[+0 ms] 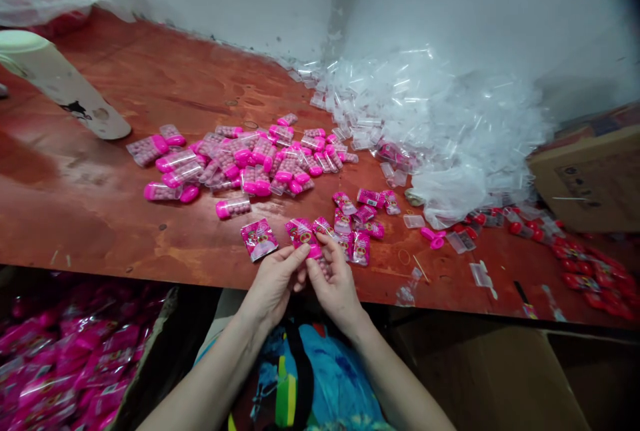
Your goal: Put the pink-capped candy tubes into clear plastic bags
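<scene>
My left hand (274, 283) and my right hand (334, 284) meet at the near edge of the red-brown table (100, 204). Together they pinch a small pink candy tube with a pink cap (316, 252), partly hidden by my fingers. Just beyond my fingertips lie several printed pink packets (259, 239) holding such tubes. Farther back sits a loose heap of clear tubes filled with pink candies (240, 161). A big pile of clear little plastic bags (440, 124) rises at the back right.
A box full of pink packets (65, 357) stands below the table at the left. Red-capped tubes (595, 271) are scattered at the right, beside a cardboard box (590, 177). A white cylinder (60, 81) lies at the far left. An open carton (500, 377) sits lower right.
</scene>
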A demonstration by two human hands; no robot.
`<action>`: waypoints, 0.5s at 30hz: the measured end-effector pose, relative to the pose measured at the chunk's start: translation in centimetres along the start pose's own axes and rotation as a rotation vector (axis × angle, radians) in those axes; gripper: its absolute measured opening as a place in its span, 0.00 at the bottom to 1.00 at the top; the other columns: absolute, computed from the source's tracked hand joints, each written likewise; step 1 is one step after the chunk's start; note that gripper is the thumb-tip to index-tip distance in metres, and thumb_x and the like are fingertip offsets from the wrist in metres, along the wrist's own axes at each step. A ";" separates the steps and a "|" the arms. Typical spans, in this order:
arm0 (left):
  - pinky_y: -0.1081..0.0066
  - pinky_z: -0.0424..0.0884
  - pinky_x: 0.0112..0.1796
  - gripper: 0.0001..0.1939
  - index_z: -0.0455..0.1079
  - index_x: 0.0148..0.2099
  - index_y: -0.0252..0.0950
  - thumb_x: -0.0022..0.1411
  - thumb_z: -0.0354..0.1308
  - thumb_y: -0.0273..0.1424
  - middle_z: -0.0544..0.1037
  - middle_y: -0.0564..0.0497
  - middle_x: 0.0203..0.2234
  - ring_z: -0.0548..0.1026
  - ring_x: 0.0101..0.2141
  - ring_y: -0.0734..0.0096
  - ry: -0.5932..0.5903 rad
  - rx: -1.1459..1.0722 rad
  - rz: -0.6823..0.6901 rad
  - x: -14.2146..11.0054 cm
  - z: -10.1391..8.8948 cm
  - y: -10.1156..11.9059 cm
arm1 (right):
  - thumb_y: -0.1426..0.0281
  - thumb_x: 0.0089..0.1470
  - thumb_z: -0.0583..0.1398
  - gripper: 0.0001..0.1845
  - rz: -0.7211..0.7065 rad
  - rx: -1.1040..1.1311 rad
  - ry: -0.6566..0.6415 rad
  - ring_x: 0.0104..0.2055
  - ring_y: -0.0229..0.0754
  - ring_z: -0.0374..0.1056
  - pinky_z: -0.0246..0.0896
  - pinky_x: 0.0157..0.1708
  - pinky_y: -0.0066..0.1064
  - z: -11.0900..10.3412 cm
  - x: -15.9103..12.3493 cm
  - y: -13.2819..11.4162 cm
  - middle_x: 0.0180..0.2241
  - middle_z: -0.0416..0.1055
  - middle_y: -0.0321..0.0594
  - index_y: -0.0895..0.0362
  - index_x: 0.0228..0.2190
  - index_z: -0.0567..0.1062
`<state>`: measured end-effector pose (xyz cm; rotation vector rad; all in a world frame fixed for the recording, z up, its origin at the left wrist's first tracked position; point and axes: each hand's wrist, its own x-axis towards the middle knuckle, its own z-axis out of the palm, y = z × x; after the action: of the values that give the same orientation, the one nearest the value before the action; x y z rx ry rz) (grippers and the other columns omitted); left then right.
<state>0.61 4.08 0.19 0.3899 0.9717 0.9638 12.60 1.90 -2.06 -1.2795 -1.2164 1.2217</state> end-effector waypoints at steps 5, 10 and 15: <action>0.81 0.54 0.17 0.17 0.70 0.25 0.32 0.51 0.69 0.39 0.65 0.56 0.14 0.60 0.17 0.82 -0.037 -0.040 -0.045 0.3 -0.3 0.1 | 0.65 0.60 0.59 0.26 -0.056 -0.078 -0.025 0.29 0.38 0.69 0.68 0.29 0.30 -0.3 -0.1 -0.3 0.36 0.73 0.40 0.50 0.58 0.62; 0.81 0.55 0.17 0.16 0.71 0.27 0.32 0.52 0.69 0.39 0.65 0.56 0.14 0.61 0.17 0.82 -0.036 -0.081 -0.019 0.4 -0.4 0.6 | 0.59 0.61 0.58 0.31 0.123 0.236 -0.139 0.27 0.36 0.65 0.62 0.25 0.25 -0.5 -0.5 -0.4 0.31 0.70 0.35 0.49 0.61 0.55; 0.79 0.56 0.18 0.18 0.71 0.28 0.32 0.56 0.64 0.43 0.67 0.54 0.14 0.63 0.16 0.80 -0.095 0.001 -0.070 0.3 -0.6 0.7 | 0.55 0.63 0.54 0.33 0.333 0.482 -0.279 0.14 0.28 0.42 0.40 0.14 0.19 -0.9 -0.3 -0.4 0.22 0.63 0.26 0.47 0.64 0.48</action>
<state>-0.16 4.64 0.18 0.3966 0.8942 0.8737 13.45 1.57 -1.64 -0.9905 -0.8326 1.8539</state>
